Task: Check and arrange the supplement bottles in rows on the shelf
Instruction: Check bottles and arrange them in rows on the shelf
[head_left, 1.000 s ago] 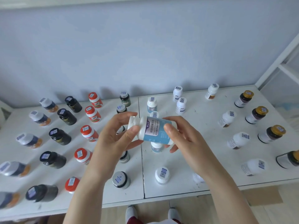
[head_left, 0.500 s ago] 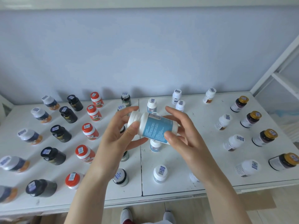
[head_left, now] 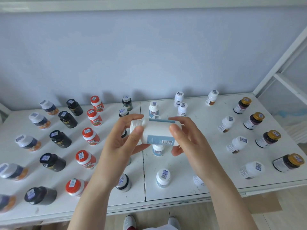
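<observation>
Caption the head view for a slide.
Both hands hold a white bottle sideways above the shelf.

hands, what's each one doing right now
Left hand: closed on the cap end of the white bottle, held on its side above the shelf.
Right hand: closed on the bottom end of the same bottle.

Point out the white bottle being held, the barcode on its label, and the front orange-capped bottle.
held white bottle (head_left: 156, 130), head view, bare white side of the body
barcode (head_left: 167, 142), head view, middle of the stripes
front orange-capped bottle (head_left: 73, 185), head view, top of the cap
</observation>
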